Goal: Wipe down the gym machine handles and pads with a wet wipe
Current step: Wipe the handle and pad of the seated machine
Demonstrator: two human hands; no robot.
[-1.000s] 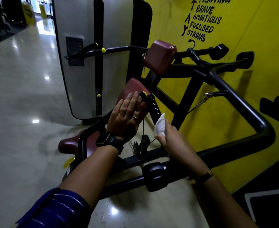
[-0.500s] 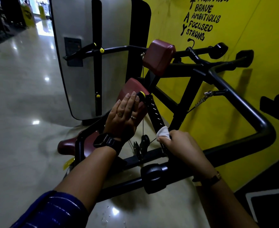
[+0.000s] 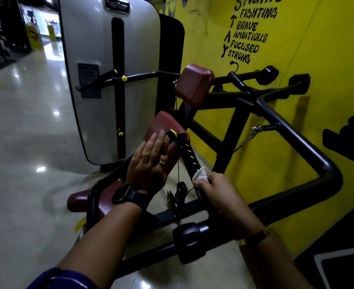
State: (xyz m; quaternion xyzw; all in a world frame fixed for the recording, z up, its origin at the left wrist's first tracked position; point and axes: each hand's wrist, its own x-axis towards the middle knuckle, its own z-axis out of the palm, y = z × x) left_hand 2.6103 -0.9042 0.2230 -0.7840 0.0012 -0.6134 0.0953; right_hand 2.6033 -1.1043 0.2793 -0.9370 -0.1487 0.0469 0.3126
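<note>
Lowered onto ribbed black handle [image 3: 189, 152] — wet wipe [image 3: 201, 174], white, crumpled.

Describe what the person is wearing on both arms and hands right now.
The left hand has two rings, a black smartwatch on a dark strap at the wrist, and a blue, faintly striped sleeve up the arm. At the right hand, the wrist wears a dark band with a gold-coloured piece.

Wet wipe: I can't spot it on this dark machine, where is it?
Head view, right of centre: the wet wipe is held by the right hand against the black ribbed handle, right of the left hand.
</note>
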